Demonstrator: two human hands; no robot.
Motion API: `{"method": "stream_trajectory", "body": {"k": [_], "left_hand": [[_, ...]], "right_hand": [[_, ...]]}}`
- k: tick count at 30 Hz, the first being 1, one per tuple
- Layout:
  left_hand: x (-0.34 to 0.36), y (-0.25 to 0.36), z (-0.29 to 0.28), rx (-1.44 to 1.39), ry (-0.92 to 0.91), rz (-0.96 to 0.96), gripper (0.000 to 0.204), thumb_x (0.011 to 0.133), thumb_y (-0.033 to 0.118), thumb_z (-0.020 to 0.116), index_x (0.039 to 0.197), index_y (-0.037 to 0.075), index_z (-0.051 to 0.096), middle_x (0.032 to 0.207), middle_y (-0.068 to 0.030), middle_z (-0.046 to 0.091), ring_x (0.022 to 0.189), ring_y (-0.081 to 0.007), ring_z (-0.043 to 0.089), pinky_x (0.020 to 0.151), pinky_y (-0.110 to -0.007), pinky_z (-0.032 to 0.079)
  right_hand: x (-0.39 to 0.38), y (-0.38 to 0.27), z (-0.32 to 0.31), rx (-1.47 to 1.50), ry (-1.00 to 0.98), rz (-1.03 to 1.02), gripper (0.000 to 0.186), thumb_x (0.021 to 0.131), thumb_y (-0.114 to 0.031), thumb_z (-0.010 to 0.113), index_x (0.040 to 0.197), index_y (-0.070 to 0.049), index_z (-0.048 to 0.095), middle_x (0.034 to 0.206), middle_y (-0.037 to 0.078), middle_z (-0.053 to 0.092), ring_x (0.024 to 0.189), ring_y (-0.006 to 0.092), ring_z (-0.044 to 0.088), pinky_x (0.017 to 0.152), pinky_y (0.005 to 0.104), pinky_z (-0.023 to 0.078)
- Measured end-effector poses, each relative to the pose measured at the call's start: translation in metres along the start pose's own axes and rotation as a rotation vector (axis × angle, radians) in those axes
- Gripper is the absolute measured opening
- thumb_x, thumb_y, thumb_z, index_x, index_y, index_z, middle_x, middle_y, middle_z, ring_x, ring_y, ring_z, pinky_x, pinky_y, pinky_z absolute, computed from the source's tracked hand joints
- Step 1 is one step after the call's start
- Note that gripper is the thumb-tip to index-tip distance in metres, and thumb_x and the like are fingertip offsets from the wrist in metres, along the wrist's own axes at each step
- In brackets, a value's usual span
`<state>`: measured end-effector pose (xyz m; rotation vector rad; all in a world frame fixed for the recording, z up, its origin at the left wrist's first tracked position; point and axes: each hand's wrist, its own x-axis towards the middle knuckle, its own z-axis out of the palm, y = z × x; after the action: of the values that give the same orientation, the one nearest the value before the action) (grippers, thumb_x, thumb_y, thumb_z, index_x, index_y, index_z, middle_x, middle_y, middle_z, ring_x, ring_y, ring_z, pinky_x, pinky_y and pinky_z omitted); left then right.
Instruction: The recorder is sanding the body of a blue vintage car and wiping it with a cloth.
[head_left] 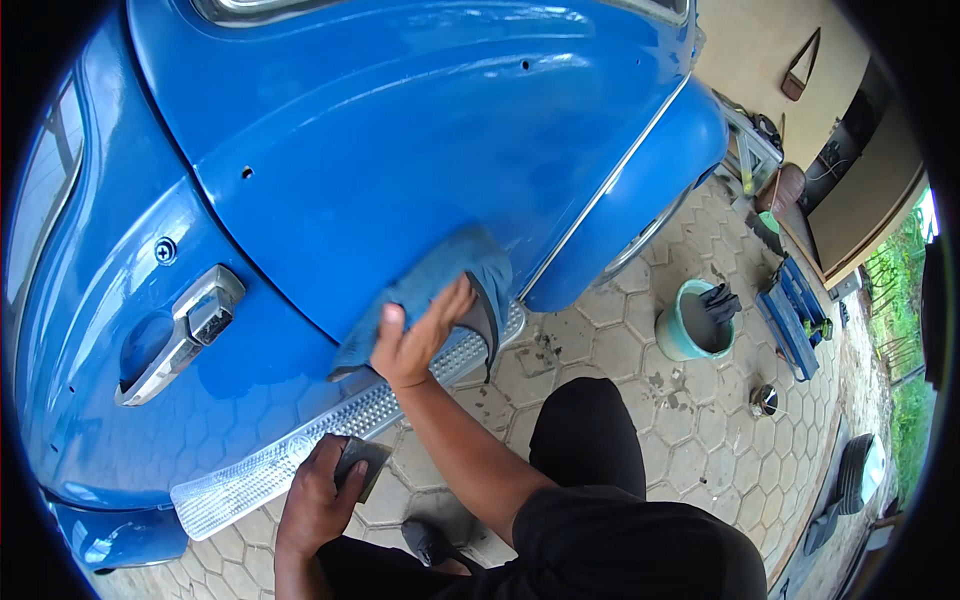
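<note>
- The right hand [420, 335] is spread out on a blue-gray cloth [460, 262], thumb up and fingers reaching out.
- The left hand [318, 490] is curled tight around a small dark block [364, 466].
- If bits of dirt are stuck under the cloth, I think they could scratch the shiny blue car [350, 190], because the hand would rub them in.
- The cloth could slide away or bunch up, since the right hand looks laid on top, not wrapped around it.
- A loose corner of the cloth hangs down by the bumpy metal step [345, 425], just below the right hand, and might catch there.
- If the left hand's grip gets loose, the block could drop and ding that step or hit the stone floor [600, 350].
- The cloth lies right under the right hand, against the car's side, and sticks out past the fingers.
- The block is in the left hand, lower down and to the left of the right hand. I can't tell if it touches the step.
- The metal door handle [212, 305] is left of the right hand, well apart from it.
- The green bucket [672, 335] is off to the right of both hands.
</note>
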<state>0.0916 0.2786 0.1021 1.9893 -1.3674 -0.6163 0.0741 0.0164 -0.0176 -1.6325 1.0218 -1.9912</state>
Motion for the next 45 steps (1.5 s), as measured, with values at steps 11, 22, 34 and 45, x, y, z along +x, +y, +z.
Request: {"method": "stream_trajectory", "body": {"k": [11,22,34,45], "left_hand": [[0.008,-0.021,-0.003,0.048,0.042,-0.080,0.021,0.112,0.006,0.079,0.127,-0.003,0.068,0.112,-0.0316,0.078,0.104,-0.0568,0.076,0.090,-0.055,0.060],[-0.008,-0.020,-0.007,0.051,0.068,0.009,0.027,0.112,0.011,0.082,0.131,-0.002,0.068,0.115,-0.0345,0.079,0.105,-0.0592,0.076,0.090,-0.058,0.060],[-0.007,-0.011,0.000,0.091,-0.006,0.030,0.030,0.112,0.011,0.083,0.136,-0.001,0.068,0.118,-0.0336,0.079,0.112,-0.0591,0.077,0.094,-0.059,0.061],[-0.001,-0.017,0.004,0.079,-0.012,0.046,0.034,0.112,0.015,0.083,0.138,-0.002,0.067,0.118,-0.0341,0.080,0.110,-0.0584,0.078,0.092,-0.059,0.061]], "right_hand": [[-0.163,0.148,0.018,-0.065,0.152,0.768,0.059,0.126,-0.021,0.066,0.177,0.003,0.051,0.175,0.022,0.061,0.151,0.0360,0.066,0.128,0.0511,0.053],[0.171,0.063,-0.010,0.097,0.308,0.503,0.081,0.133,-0.044,0.048,0.190,0.010,0.027,0.190,0.037,0.039,0.179,0.0499,0.038,0.147,0.0584,0.030],[0.141,-0.133,-0.005,0.045,-0.267,-0.280,0.101,0.118,-0.065,0.071,0.190,0.000,0.042,0.176,0.033,0.057,0.156,0.0546,0.059,0.126,0.0706,0.039],[0.010,0.131,-0.004,0.280,0.170,0.191,0.087,0.131,-0.041,0.057,0.192,0.009,0.018,0.196,0.037,0.027,0.179,0.0522,0.034,0.146,0.0642,0.028]]}}
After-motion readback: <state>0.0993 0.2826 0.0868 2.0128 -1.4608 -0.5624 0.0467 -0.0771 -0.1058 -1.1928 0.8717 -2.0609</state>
